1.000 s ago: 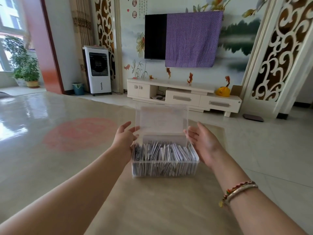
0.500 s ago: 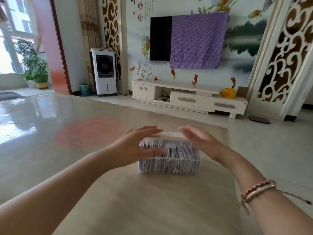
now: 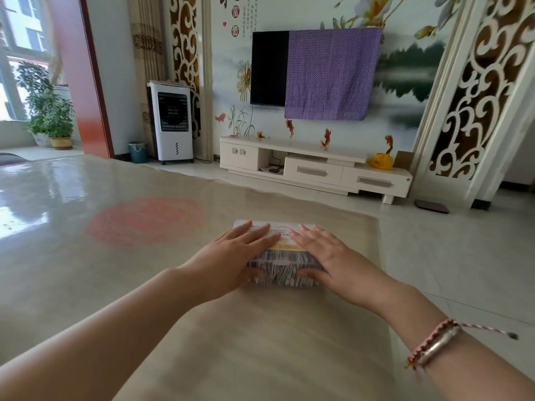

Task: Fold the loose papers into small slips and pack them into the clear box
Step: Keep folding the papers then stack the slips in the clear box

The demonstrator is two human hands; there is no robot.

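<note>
Both hands lie flat on the clear box [image 3: 279, 267], which sits on the beige desk [image 3: 260, 342]: the left hand [image 3: 231, 256] and right hand [image 3: 327, 256] press its closed lid with straight, spread fingers. Folded slips [image 3: 278, 270] fill it. Behind stands a white TV cabinet [image 3: 315, 166].

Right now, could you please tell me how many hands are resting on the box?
2: the left hand lies flat on the left of the box lid, the right hand on its right.

glossy beige table [image 3: 260, 342], clear box [image 3: 279, 270] on it
</note>
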